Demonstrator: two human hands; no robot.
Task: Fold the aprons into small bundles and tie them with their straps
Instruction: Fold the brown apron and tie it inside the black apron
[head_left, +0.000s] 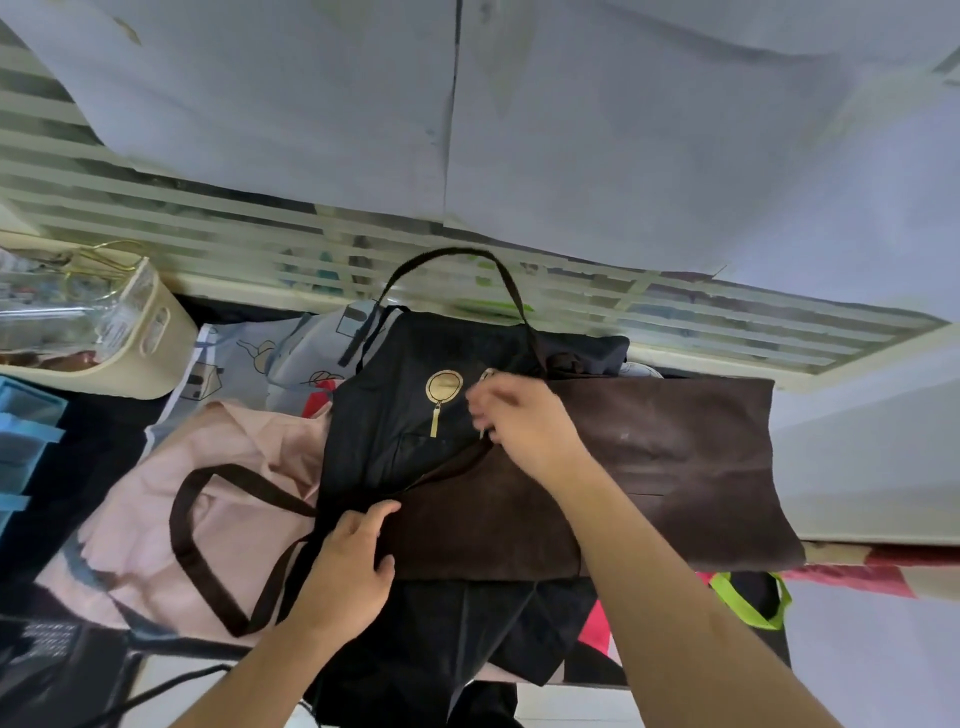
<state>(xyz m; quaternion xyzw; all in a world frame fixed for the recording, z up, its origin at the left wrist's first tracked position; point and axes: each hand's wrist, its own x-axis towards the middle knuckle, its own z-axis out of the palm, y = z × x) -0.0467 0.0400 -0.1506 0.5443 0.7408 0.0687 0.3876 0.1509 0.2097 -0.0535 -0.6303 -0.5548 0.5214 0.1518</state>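
At the far left a cream basket (150, 332) stood beside a pink apron (228, 499), across which a dark brown strap (208, 525) looped. The left hand (348, 561) was curled round the near left edge of the brown apron (649, 467), gripping it. That apron lay half-folded, matte and slightly dusty, over a black apron (395, 431) on the cluttered desk. The right hand (524, 421), blurred, seemed to pinch the fold's upper edge. Folding looked under way; next probably called for another fold across, then gathering the straps.
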